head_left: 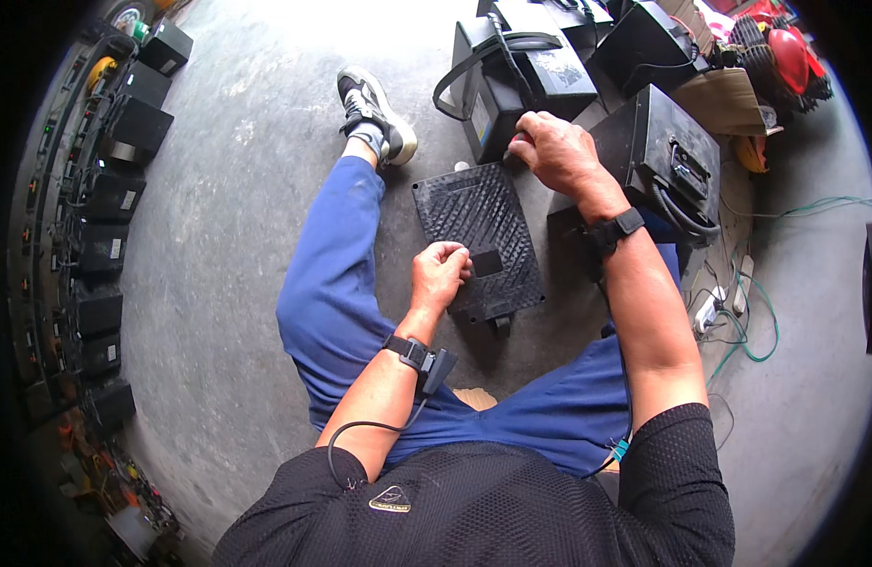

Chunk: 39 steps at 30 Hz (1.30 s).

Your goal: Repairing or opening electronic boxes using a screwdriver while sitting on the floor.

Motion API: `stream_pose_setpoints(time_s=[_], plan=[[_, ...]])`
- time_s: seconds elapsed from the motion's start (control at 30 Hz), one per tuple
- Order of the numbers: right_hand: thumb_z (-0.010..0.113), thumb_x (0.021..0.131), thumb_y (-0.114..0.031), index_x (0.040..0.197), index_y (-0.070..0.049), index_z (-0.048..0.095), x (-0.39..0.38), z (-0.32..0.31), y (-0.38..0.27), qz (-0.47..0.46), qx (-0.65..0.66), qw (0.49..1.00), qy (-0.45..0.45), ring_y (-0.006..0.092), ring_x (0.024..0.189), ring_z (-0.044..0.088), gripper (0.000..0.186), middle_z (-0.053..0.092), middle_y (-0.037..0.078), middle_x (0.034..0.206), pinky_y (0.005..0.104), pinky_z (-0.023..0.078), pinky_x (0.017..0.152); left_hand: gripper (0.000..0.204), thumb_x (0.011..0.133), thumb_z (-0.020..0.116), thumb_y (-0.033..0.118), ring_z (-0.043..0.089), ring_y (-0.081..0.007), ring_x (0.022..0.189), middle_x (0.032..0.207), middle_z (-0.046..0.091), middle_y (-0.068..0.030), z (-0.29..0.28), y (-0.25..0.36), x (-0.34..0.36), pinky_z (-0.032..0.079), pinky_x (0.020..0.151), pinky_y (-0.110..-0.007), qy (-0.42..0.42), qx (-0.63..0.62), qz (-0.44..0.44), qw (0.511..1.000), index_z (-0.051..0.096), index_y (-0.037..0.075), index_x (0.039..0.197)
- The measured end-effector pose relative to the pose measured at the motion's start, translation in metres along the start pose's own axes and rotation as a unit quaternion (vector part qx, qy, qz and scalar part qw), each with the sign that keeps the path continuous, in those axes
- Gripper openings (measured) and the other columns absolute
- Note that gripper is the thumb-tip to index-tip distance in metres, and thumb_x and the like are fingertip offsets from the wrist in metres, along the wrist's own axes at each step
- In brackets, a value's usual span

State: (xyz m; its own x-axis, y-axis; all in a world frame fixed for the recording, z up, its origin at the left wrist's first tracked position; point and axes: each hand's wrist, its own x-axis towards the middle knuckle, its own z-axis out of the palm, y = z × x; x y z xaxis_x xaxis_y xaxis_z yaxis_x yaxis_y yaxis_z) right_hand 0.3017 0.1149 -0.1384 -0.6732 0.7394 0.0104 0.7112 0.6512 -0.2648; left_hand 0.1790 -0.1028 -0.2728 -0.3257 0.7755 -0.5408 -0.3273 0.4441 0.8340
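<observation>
A flat black case (pixel 497 222) with a ribbed lid and screw holes at its corners lies on the floor between my legs. My left hand (pixel 440 276) is closed in a pinch at the left edge of the case, beside a smooth dark square on the lid. What its fingers hold, if anything, is hidden. Beyond the upper right corner of the case, my right hand (pixel 557 151) is closed around a small red thing (pixel 520 140). Most of that thing is covered by my fingers. A small pale round piece (pixel 461 166) sits at the far edge of the case.
A large black box (pixel 559 71) with a thick cable loop stands beyond my right hand. Another black box (pixel 677 132) with a cable stands at right. Green wires (pixel 762 331) and a white power strip (pixel 710 310) lie on the floor. Several black boxes (pixel 114 196) line the left side.
</observation>
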Motion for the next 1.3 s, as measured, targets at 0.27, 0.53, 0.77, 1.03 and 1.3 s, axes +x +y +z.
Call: stream_pose_setpoints(time_s=[0.27, 0.53, 0.77, 1.03, 1.3], plan=[[0.070, 0.087, -0.025, 0.101, -0.009, 0.064, -0.001, -0.001, -0.001, 0.031, -0.005, 0.999, -0.015, 0.0343, 0.098, 0.066, 0.022, 0.068, 0.012, 0.101, 0.0449, 0.052, 0.086, 0.023, 0.093, 0.066, 0.017, 0.067, -0.0126, 0.069, 0.086, 0.071, -0.0089, -0.001, -0.001, 0.000, 0.053, 0.059, -0.025, -0.004, -0.003, -0.002, 1.000, 0.065, -0.001, 0.107], [0.069, 0.086, -0.034, 0.097, -0.008, 0.061, -0.001, 0.001, 0.006, 0.023, 0.020, 1.000, -0.003, 0.0361, 0.096, 0.065, 0.029, 0.066, 0.014, 0.102, 0.0470, 0.050, 0.079, 0.019, 0.092, 0.066, 0.015, 0.064, -0.0103, 0.066, 0.083, 0.070, -0.0061, 0.002, 0.001, -0.001, 0.051, 0.057, -0.023, -0.002, -0.015, 0.000, 1.000, 0.066, -0.001, 0.103], [0.069, 0.087, -0.035, 0.098, -0.008, 0.060, -0.004, 0.002, 0.007, -0.014, 0.064, 0.997, 0.043, 0.0365, 0.097, 0.065, 0.031, 0.066, 0.015, 0.106, 0.0476, 0.050, 0.081, 0.023, 0.093, 0.066, 0.018, 0.066, -0.0127, 0.069, 0.086, 0.071, -0.0085, 0.000, -0.001, 0.001, 0.052, 0.059, -0.025, -0.009, -0.004, 0.000, 1.000, 0.065, -0.001, 0.107], [0.068, 0.087, -0.034, 0.102, -0.008, 0.061, -0.002, 0.006, 0.009, 0.041, -0.001, 0.999, -0.004, 0.0364, 0.099, 0.064, 0.031, 0.065, 0.016, 0.108, 0.0460, 0.051, 0.083, 0.024, 0.093, 0.066, 0.018, 0.066, -0.0130, 0.069, 0.086, 0.071, -0.0085, 0.002, -0.002, 0.001, 0.053, 0.059, -0.025, -0.008, -0.003, -0.002, 1.000, 0.065, -0.001, 0.107], [0.070, 0.087, -0.032, 0.109, -0.008, 0.062, -0.006, 0.010, 0.006, 0.074, 0.028, 0.997, 0.003, 0.0356, 0.100, 0.065, 0.033, 0.066, 0.016, 0.106, 0.0447, 0.051, 0.084, 0.020, 0.091, 0.067, 0.015, 0.065, -0.0108, 0.066, 0.083, 0.070, -0.0066, 0.002, 0.000, 0.000, 0.052, 0.058, -0.024, 0.000, -0.017, -0.001, 1.000, 0.067, -0.001, 0.103]])
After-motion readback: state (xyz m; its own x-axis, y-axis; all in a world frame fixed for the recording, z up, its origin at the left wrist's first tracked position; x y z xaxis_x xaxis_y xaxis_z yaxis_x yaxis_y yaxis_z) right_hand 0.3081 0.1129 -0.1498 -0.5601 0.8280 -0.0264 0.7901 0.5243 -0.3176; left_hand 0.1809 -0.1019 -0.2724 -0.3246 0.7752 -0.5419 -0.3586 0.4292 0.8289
